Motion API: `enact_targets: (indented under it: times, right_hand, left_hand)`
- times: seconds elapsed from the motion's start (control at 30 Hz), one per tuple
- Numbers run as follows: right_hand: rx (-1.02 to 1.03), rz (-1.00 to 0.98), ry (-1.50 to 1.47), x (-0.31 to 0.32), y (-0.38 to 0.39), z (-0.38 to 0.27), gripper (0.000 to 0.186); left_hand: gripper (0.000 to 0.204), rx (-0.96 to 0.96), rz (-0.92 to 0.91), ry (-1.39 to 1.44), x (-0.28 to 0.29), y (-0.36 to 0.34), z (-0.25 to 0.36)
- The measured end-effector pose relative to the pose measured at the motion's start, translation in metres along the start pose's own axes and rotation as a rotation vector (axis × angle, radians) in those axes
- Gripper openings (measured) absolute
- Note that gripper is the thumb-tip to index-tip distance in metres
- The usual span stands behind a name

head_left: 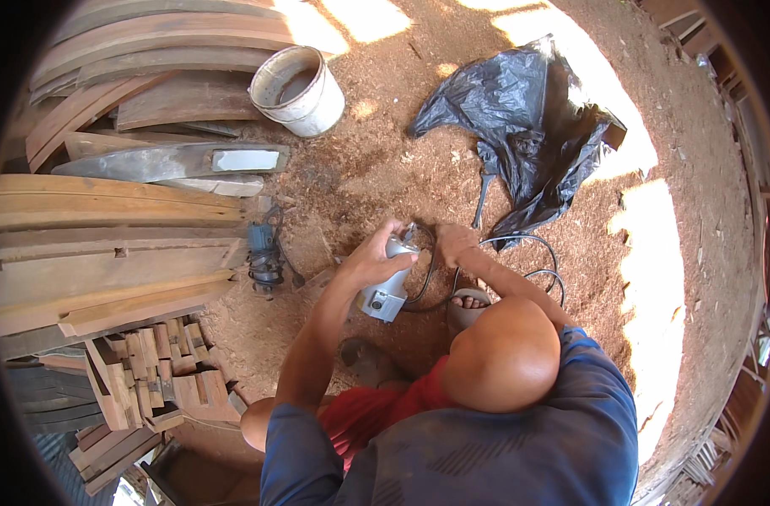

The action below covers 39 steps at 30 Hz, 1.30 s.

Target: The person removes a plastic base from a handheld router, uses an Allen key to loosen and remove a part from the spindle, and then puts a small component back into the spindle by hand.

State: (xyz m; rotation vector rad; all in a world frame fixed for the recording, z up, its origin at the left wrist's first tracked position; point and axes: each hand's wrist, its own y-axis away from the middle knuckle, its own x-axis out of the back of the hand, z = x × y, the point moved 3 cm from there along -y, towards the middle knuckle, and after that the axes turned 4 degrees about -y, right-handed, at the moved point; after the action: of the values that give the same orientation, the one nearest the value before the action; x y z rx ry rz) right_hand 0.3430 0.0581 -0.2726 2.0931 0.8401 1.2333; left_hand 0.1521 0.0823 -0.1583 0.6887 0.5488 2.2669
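power tool (382,297): light grey, with a boxy end; sits low in front of the squatting person, between the hands and the feet, boxy end toward the body, narrower end pointing away.
left grip (380,256): closed round the upper body of the power tool, thumb across the near side.
right grip (457,244): low, just right of the tool's narrow end and beside the cable; fingers partly hidden, cannot tell whether it holds anything.
cable (556,260): black; loops over the floor to the right of the right forearm and runs back near the tool.
floor (364,181): brown, strewn with sawdust and chips; bright sun patches at the top and right.
second tool (261,240): blue, cord wound about it, lying left of the left hand, next to the ends of the planks.
planks (107,268): long, some curved, piled along the left side.
wood blocks (149,371): short offcuts heaped below the planks.
bucket (305,105): off-white, dirty, upright beyond the hands; contents unclear.
plastic bag (507,105): black, crumpled, spread at upper right.
sandal (465,317): on the right foot, near the cable.
clothing: blue shirt (486,455), red shorts (402,406).
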Motion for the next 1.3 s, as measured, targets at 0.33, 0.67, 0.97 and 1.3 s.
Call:
enact_targets:
  times: [0.33, 0.67, 0.97, 1.3]
  right_hand:
    - [0.314, 0.092, -1.915, -0.008, 0.006, 0.047, 0.019]
    - [-0.226, -0.187, -1.678, -0.084, 0.076, 0.052, 0.021]
    - [-0.013, 0.176, -1.115, -0.080, 0.074, 0.064, 0.021]
    - [0.299, 0.491, -0.126, -0.048, 0.060, 0.062, 0.013]
  left_hand:
    - [0.077, -0.059, -0.145, 0.088, -0.017, -0.048, 0.006]
    - [0.081, -0.076, -0.249, -0.175, -0.022, -0.100, -0.012]
    - [0.081, -0.025, -0.381, -0.368, -0.045, -0.151, -0.035]
    - [0.071, 0.025, -0.263, -0.486, -0.049, -0.162, -0.056]
